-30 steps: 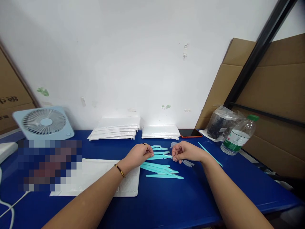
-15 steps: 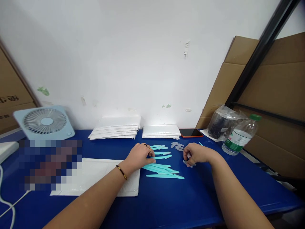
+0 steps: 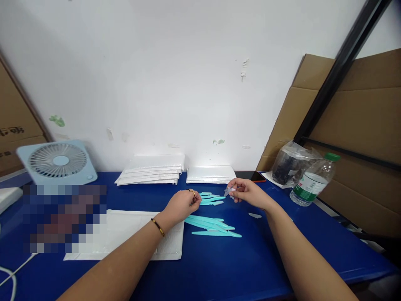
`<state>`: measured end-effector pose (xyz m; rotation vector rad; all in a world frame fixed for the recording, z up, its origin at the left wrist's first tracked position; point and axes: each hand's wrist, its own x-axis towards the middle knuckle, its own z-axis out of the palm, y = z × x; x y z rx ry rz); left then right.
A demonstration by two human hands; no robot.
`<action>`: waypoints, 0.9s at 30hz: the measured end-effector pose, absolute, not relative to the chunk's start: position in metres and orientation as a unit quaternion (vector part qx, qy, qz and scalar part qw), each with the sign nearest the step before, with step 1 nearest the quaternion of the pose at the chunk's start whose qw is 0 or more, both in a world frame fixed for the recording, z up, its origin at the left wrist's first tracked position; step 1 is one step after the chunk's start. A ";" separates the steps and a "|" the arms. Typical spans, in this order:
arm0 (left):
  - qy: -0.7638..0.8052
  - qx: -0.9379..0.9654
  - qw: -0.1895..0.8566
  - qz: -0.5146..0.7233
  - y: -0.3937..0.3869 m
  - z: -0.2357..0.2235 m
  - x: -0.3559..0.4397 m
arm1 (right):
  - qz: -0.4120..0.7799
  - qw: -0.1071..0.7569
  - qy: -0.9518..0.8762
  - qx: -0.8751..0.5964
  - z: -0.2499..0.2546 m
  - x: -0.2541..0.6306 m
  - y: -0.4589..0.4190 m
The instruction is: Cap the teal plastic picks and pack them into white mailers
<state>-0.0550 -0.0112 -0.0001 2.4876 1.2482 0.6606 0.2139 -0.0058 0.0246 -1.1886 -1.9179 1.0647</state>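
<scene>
My left hand (image 3: 184, 205) is closed in a pinch on a turquoise eyebrow razor (image 3: 214, 198), whose tip points right. Other turquoise razors lie beside and behind the fingers, so where each one starts is hidden. A further group of razors (image 3: 209, 223) is fanned out on the table, nearer to me. My right hand (image 3: 246, 193) pinches a small translucent blade cap (image 3: 227, 192) close to the held razor's tip; its fingers partly cover other caps there. To the right of the razors lies one loose cap (image 3: 255, 215).
A white padded mailer (image 3: 134, 225) lies under my left forearm. Two stacks of white mailers (image 3: 150, 167) stand against the wall, with a phone (image 3: 260, 177) alongside. At right are a bagged dark item (image 3: 285, 165) and a water bottle (image 3: 311, 184); a blue fan (image 3: 59, 161) is at left.
My right hand has moved left and away from me, from the loose caps toward the razor tips, leaving one cap behind. My left hand has lifted slightly from the near razors with a razor.
</scene>
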 end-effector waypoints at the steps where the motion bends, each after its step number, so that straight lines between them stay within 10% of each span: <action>1: 0.432 0.857 0.154 0.234 -0.011 0.000 -0.056 | 0.415 0.333 -0.721 -0.444 0.025 0.213 -0.006; 27: 0.445 0.790 0.315 0.282 -0.012 0.007 -0.061 | 0.433 0.381 -0.701 -0.419 0.024 0.214 -0.007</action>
